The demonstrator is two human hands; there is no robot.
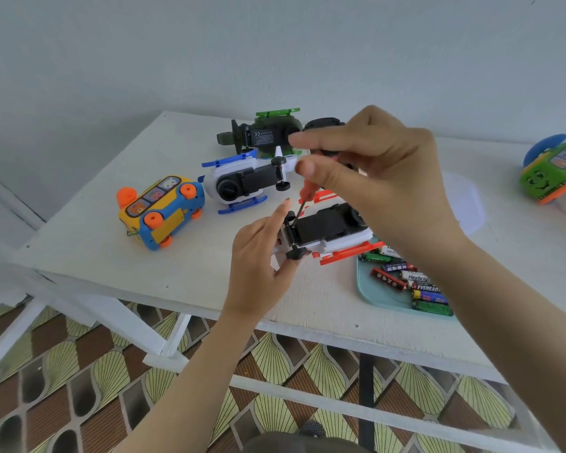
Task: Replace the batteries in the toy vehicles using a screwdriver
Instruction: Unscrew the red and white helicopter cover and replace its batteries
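Batteries [412,282] of mixed brands lie heaped in a pale teal tray [370,289] at the near edge of the white table [95,243], just right of and nearer than the red-and-white toy helicopter [327,223], whose red skid overlaps the tray's far corner. That helicopter lies belly-up with its black underside panel and small black wheels facing the camera. The left hand [258,256] grasps its left end, thumb raised along one side and a finger curled under the nearer wheel. A screwdriver [303,202] with a red handle slants down onto the left end of the black panel beside the axle, where its thin shaft touches. The right hand [383,178], above the helicopter, pinches the handle between thumb and fingers, forefinger stretched out to the left; most of the handle is hidden behind the thumb. Beyond the red-and-white helicopter and a little left lies a blue-and-white helicopter [242,181], also upside down. Farther left of it a yellow-and-blue toy bus [159,210] with orange wheels rests on its side. Behind those, near the wall, sits a dark green helicopter [268,135], belly turned forward. Well off to the right of the red-and-white helicopter stands a green toy [549,174] with a smiling face.
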